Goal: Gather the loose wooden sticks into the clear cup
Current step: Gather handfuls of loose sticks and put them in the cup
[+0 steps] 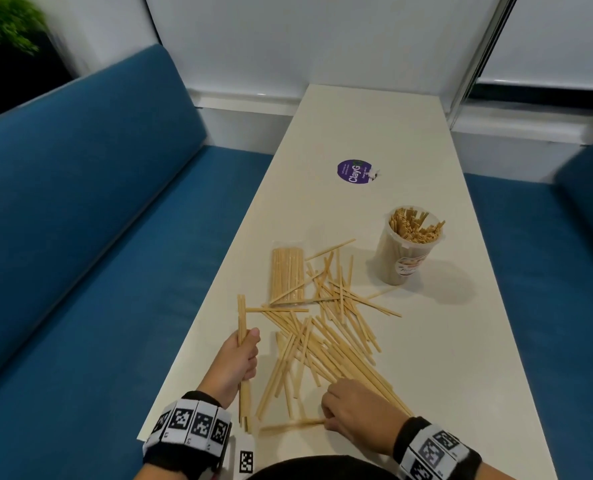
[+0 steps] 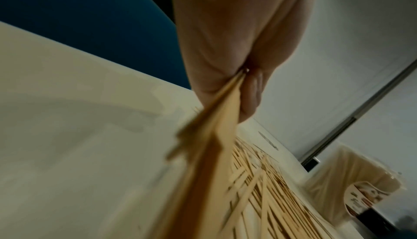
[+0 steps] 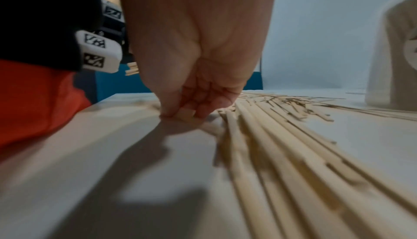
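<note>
Many loose wooden sticks [image 1: 326, 327] lie scattered across the near half of the white table [image 1: 409, 143]. A clear cup [image 1: 407, 251] packed with upright sticks stands to the right of the pile. My left hand [image 1: 239, 358] grips a small bundle of sticks [image 1: 241, 317] at the table's left edge; the same bundle [image 2: 216, 144] runs out of the fist in the left wrist view. My right hand [image 1: 354, 414] rests on the table at the pile's near end, fingertips [image 3: 180, 114] pinching one stick [image 1: 291, 425] that lies flat.
A sealed packet of sticks [image 1: 287, 275] lies flat behind the pile. A round purple sticker [image 1: 354, 171] is farther back on the table. Blue bench seats [image 1: 97, 271] run along both sides. The table's left edge is close to my left hand.
</note>
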